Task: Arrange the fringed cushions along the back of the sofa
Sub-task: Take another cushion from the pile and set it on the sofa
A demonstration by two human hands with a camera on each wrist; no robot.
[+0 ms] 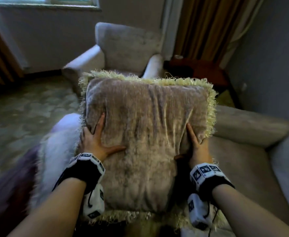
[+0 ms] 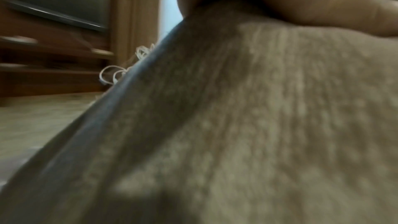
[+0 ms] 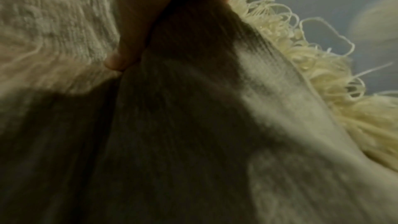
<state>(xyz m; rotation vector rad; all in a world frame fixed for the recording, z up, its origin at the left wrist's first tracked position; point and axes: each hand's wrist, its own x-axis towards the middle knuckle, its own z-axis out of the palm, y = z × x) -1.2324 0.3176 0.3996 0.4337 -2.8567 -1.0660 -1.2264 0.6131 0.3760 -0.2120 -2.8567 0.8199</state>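
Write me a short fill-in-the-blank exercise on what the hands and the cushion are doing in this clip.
1. The fringed cushion is held by ___ hands.
2. The left hand lies on the cushion's ___ side.
3. The cushion's fringe is ___ in colour.
4. Behind the cushion stands an ___.

Missing words: both; left; cream; armchair

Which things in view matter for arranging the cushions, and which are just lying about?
Belongs to the job:
fringed cushion, gripped at its sides by the left hand and right hand
sofa, to the right of the cushion
white fluffy cushion, beside the left arm (blurred; possibly another to arrange)

Just lying about:
armchair
dark side table
curtain
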